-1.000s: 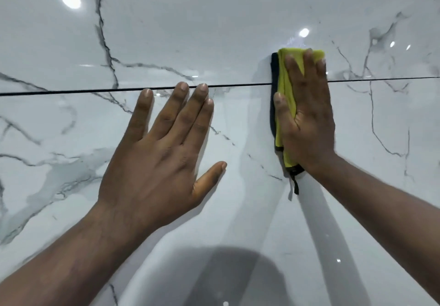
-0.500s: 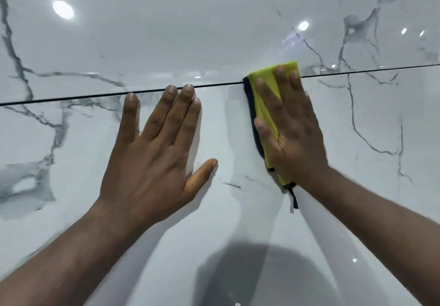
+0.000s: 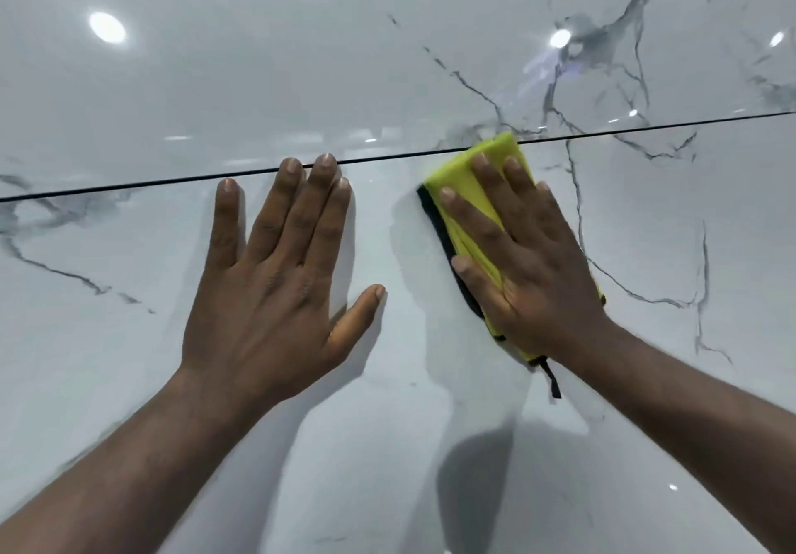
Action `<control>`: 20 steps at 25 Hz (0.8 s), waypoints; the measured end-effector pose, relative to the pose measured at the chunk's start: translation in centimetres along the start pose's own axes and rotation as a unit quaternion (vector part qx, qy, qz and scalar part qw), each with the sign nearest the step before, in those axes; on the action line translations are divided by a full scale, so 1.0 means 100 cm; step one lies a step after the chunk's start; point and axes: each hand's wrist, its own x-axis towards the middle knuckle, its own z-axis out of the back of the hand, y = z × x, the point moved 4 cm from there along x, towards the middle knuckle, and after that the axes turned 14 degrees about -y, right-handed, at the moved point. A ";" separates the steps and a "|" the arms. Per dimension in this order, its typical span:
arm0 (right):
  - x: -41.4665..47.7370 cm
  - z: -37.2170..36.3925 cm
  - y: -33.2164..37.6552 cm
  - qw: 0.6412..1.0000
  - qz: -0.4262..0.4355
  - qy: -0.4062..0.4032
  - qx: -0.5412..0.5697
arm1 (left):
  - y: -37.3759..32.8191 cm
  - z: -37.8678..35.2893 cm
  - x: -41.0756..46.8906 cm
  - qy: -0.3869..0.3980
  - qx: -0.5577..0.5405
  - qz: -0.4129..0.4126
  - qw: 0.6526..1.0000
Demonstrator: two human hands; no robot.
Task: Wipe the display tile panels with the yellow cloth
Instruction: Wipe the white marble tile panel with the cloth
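Two glossy white marble-look tile panels fill the view, the lower panel (image 3: pixel 430 446) and the upper panel (image 3: pixel 301 58), split by a thin dark joint (image 3: pixel 129 185). My right hand (image 3: pixel 530 260) presses flat, fingers straight, on a folded yellow cloth (image 3: pixel 474 191) with a dark edge, lying on the lower panel with its top corner at the joint. Most of the cloth is hidden under the hand. My left hand (image 3: pixel 275 282) rests flat on the lower panel to the left of the cloth, fingers spread, fingertips touching the joint.
Grey veins run across both panels, densest at the upper right (image 3: pixel 603 36). Ceiling lights (image 3: pixel 107 28) reflect in the gloss. A dark loop tag (image 3: pixel 553 379) hangs from the cloth's lower end. My shadow falls on the lower panel.
My right hand has slid the cloth leftward and slightly down along the joint, closer to my left hand. The view has shifted right along the panels.
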 end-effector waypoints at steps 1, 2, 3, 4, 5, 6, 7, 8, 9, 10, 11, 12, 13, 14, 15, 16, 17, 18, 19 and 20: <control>-0.015 0.005 -0.014 1.000 0.001 -0.002 -0.002 | -0.001 -0.001 -0.001 0.003 0.006 0.002 1.000; -0.017 0.007 -0.030 1.000 -0.024 -0.013 -0.008 | -0.001 -0.001 0.000 0.006 0.009 0.002 1.000; -0.011 0.008 -0.047 0.996 -0.082 -0.022 -0.017 | -0.001 -0.001 0.000 0.006 0.008 0.000 1.000; 0.003 0.008 -0.060 0.987 -0.153 -0.034 -0.023 | -0.001 0.000 0.000 0.004 0.006 -0.004 1.000; 0.021 0.007 -0.065 0.976 -0.210 -0.045 -0.023 | -0.001 0.001 0.000 0.000 0.005 -0.011 1.000; 0.036 0.005 -0.062 0.970 -0.238 -0.052 -0.017 | -0.004 0.001 0.002 -0.006 0.002 -0.019 1.000; 0.044 0.003 -0.051 0.973 -0.226 -0.054 -0.010 | -0.007 -0.001 0.004 -0.011 -0.005 -0.024 1.000; 0.040 0.001 -0.039 0.983 -0.175 -0.047 -0.007 | -0.012 -0.003 0.006 -0.015 -0.012 -0.023 1.000; 0.025 0.000 -0.026 0.994 -0.102 -0.025 -0.004 | -0.015 -0.005 0.007 -0.019 -0.017 -0.017 1.000; 0.002 0.002 -0.015 0.999 -0.036 0.000 0.001 | -0.017 -0.007 0.006 -0.020 -0.018 -0.012 1.000; -0.022 0.007 -0.015 1.000 -0.005 0.018 0.003 | -0.019 -0.009 0.004 -0.021 -0.018 -0.008 1.000; -0.037 0.012 -0.027 1.000 -0.015 0.022 -0.006 | -0.021 -0.010 0.002 -0.023 -0.018 -0.007 1.000; -0.039 0.016 -0.046 0.998 -0.067 0.017 -0.014 | -0.026 -0.011 0.002 -0.027 -0.018 -0.006 0.999; -0.029 0.018 -0.066 0.989 -0.145 0.005 -0.016 | -0.031 -0.013 0.006 -0.028 -0.018 -0.003 0.999; -0.010 0.016 -0.086 0.976 -0.215 -0.013 -0.015 | -0.036 -0.015 0.012 -0.026 -0.021 0.000 0.999; 0.010 0.015 -0.100 0.967 -0.253 -0.025 -0.021 | -0.041 -0.018 0.019 -0.022 -0.026 0.000 0.999; 0.028 0.013 -0.107 0.966 -0.256 -0.029 -0.032 | -0.046 -0.022 0.028 -0.017 -0.028 -0.004 0.999; 0.038 0.011 -0.106 0.973 -0.224 -0.028 -0.036 | -0.052 -0.025 0.035 -0.015 -0.027 -0.007 0.999; 0.037 0.010 -0.102 0.983 -0.178 -0.027 -0.033 | -0.059 -0.027 0.040 -0.017 -0.022 -0.009 1.000; 0.026 0.010 -0.096 0.991 -0.132 -0.018 -0.027 | -0.066 -0.029 0.043 -0.018 -0.019 -0.007 1.000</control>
